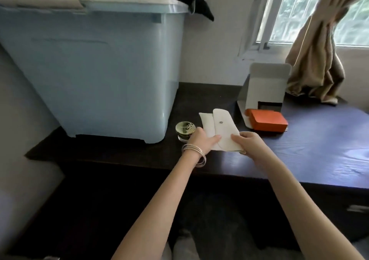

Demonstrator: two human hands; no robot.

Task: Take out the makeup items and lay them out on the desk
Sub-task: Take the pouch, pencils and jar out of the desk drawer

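A cream fabric pouch (218, 126) with a snap button on its flap lies on the dark desk (319, 150). My left hand (201, 140), with thin bangles on the wrist, holds the pouch's left edge, thumb on top. My right hand (248, 142) grips the pouch's near right corner. A small glass jar with a gold lid (185, 131) stands just left of my left hand. An orange box (268, 122) lies to the right on the flap of an open white carton (265, 92).
A large pale-blue storage bin (89, 70) with cloth on top fills the desk's left side. A tied beige curtain (319, 60) hangs by the window at the back right. The desk's front edge runs just below my wrists.
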